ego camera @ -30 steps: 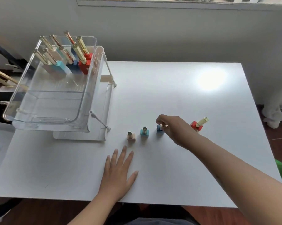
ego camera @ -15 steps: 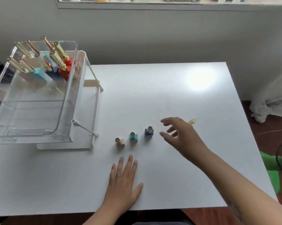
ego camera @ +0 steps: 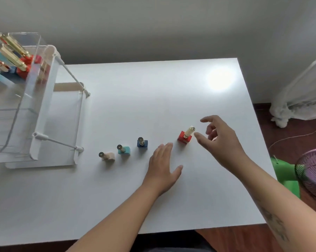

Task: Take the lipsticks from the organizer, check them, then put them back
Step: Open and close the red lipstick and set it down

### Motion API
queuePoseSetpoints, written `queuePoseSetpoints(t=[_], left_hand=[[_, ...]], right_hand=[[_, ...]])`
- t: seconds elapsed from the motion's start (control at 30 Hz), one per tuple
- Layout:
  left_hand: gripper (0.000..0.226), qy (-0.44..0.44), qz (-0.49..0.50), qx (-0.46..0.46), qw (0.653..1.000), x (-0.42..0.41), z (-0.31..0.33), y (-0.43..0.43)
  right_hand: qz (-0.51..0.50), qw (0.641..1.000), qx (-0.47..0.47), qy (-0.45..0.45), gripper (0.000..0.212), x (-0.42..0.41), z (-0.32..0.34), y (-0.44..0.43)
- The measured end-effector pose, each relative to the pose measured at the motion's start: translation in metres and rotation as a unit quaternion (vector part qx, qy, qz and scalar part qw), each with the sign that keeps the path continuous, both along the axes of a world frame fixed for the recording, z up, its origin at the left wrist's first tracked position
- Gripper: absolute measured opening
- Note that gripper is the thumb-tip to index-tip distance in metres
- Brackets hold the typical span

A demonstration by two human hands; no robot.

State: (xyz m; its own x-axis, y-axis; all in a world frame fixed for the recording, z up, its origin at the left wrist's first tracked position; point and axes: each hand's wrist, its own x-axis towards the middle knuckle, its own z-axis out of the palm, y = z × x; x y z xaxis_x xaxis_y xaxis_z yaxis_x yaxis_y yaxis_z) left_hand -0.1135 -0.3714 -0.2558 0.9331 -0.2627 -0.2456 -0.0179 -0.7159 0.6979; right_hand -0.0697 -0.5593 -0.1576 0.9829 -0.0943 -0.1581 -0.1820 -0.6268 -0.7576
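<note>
Several lipsticks stand in a row on the white table (ego camera: 153, 99): a beige one (ego camera: 107, 156), a teal one (ego camera: 124, 149), a dark blue one (ego camera: 142, 142) and a red one (ego camera: 185, 136) with a gold tube. My right hand (ego camera: 219, 140) hovers just right of the red lipstick, fingers spread, holding nothing. My left hand (ego camera: 162, 166) lies flat and open on the table, below and between the blue and red lipsticks. The clear acrylic organizer (ego camera: 42, 99) stands at the left, with more gold-tubed lipsticks (ego camera: 21, 64) leaning in its back row.
A pink fan (ego camera: 313, 171) and a green object (ego camera: 286, 177) sit off the table's right edge. A white cloth (ego camera: 298, 99) hangs at the right. A grey wall runs behind the table.
My right hand has left the blue lipstick and moved right, beside the red one. My left hand slid right and forward. The camera view shifted right, pushing the organizer toward the left edge.
</note>
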Motion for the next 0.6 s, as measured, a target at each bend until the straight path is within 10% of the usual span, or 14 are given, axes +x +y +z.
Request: queuePoseSetpoints(t=[0.6], left_hand=[[0.028, 0.03, 0.097, -0.068, 0.992, 0.067, 0.001, -0.031]], right_hand=[[0.108, 0.994, -0.021, 0.023, 0.019, 0.019, -0.014, -0.002]])
